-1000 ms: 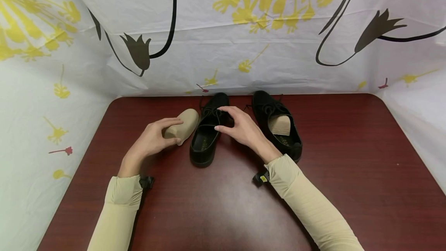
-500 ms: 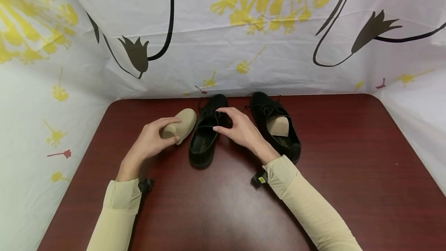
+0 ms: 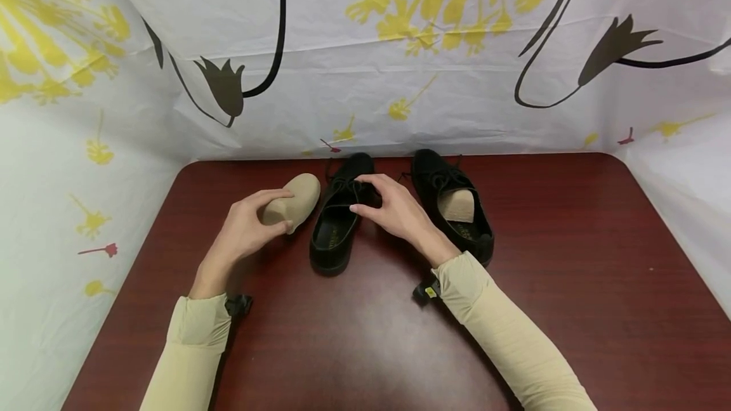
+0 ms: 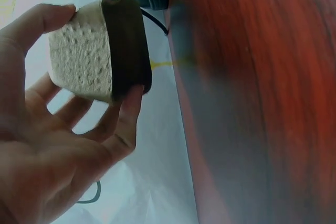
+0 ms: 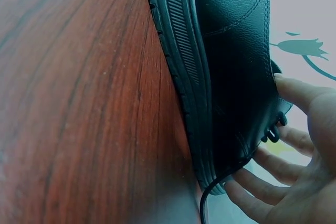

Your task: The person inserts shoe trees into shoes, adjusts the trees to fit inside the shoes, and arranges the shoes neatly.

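A beige moulded paper-pulp shoe insert (image 3: 301, 198) is held up between the thumb and fingers of my left hand (image 3: 247, 228). The left wrist view shows the insert (image 4: 81, 56) with its dimpled outside and dark hollow; the thumb lies on one edge, fingertips on the other. Just to its right, a black lace-up shoe (image 3: 331, 240) stands on the table, toe pointing away. My right hand (image 3: 396, 211) grips this shoe near the laces. In the right wrist view, the thumb is at the opening's edge and the fingers (image 5: 273, 166) lie by the laces of the shoe (image 5: 236, 51).
A second black shoe (image 3: 482, 243) stands to the right, with a beige insert (image 3: 457, 205) inside it. Both shoes are close to the far edge of the reddish-brown table (image 3: 354, 341). A white patterned cloth (image 3: 342, 94) hangs behind and at both sides.
My left hand and the insert have shifted slightly left and away from the near shoe. The right hand and both shoes stay where they were.
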Demonstrator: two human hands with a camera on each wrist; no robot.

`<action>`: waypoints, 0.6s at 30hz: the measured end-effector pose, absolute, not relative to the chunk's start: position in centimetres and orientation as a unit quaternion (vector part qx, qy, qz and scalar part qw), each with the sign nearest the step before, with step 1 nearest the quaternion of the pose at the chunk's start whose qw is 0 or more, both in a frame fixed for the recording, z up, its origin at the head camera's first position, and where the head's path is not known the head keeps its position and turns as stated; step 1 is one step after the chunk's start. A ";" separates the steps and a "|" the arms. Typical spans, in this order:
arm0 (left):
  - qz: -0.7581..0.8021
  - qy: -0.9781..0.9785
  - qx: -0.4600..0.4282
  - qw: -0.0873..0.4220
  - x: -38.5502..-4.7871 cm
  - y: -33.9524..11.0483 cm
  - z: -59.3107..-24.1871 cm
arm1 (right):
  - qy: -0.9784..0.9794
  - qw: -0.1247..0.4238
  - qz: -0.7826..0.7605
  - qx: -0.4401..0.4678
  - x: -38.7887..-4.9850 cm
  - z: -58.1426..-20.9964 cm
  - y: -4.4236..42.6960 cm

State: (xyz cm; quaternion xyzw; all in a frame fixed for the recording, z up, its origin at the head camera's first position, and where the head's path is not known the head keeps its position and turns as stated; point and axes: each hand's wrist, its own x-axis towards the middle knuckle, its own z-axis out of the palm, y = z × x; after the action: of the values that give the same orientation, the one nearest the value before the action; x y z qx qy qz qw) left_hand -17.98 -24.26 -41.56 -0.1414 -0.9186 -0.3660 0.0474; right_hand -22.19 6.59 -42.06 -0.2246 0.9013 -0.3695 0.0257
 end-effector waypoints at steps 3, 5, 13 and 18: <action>-0.374 -0.917 -0.125 0.055 -17.6 -24.3 -41.5 | 0.899 0.028 -0.377 -0.223 -22.1 -42.1 6.5; -0.379 -0.916 -0.118 0.059 -17.3 -24.4 -41.5 | 0.897 0.029 -0.381 -0.221 -22.0 -42.2 6.5; -0.402 -0.905 -0.121 0.063 -16.4 -23.9 -41.7 | 0.896 0.022 -0.384 -0.222 -22.1 -42.2 6.5; -0.438 -0.891 -0.106 0.056 -15.9 -23.8 -41.6 | 0.897 0.018 -0.381 -0.225 -22.3 -42.2 6.6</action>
State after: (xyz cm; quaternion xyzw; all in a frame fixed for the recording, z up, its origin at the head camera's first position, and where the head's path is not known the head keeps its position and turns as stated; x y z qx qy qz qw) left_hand -15.89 -23.83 -41.64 -0.1063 -0.8911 -0.4375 0.0560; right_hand -22.26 6.60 -42.15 -0.2254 0.8966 -0.3808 0.0180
